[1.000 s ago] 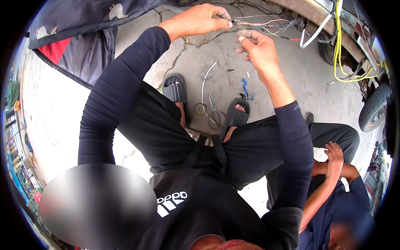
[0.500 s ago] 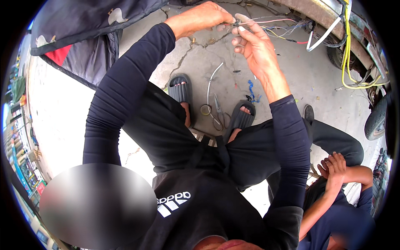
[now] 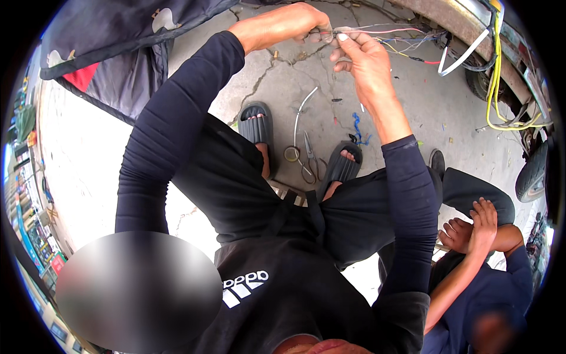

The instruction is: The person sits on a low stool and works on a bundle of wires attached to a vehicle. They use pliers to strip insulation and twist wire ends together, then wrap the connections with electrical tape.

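My left hand (image 3: pixel 289 25) reaches to the top of the view, its fingers pinched on the end of a thin red wire. Close beside it, my right hand (image 3: pixel 370 62) grips the same wire between thumb and forefinger, the other fingers loosely curled. From my right hand the red wire (image 3: pixel 401 29) runs right to a bundle of thin wires (image 3: pixel 413 42) by a rusty vehicle frame. A small dark spot shows on the wire between my fingertips; what it is I cannot make out.
Scissors (image 3: pixel 309 154), a tape roll (image 3: pixel 292 154) and a white tube (image 3: pixel 302 109) lie on cracked concrete between my feet, near blue scraps (image 3: pixel 356 127). Yellow cables (image 3: pixel 492 76) hang from the frame (image 3: pixel 427 17). A dark quilted cover (image 3: pixel 127 59) is at left. Another person (image 3: pixel 471 277) sits at right.
My fingertips have shifted slightly and my left hand has turned a little at the wire. The other person's hands have moved apart somewhat, one now lying lower.
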A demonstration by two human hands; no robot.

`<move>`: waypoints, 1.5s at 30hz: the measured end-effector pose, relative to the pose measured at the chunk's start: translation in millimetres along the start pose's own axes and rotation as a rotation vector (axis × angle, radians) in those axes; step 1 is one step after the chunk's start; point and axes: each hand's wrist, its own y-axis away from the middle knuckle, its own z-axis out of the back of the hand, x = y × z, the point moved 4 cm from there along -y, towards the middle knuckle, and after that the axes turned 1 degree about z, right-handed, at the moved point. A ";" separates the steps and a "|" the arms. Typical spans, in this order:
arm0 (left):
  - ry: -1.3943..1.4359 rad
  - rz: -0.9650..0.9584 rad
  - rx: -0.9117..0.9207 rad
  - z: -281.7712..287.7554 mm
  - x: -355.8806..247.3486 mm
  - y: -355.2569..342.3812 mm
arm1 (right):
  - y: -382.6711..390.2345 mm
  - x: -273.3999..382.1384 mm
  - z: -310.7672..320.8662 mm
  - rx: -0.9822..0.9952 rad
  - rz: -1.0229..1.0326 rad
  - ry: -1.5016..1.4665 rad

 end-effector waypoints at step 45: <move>-0.094 0.076 -0.107 -18.9 -25.9 15.5 | 37.9 32.2 24.3 -0.220 -0.045 0.558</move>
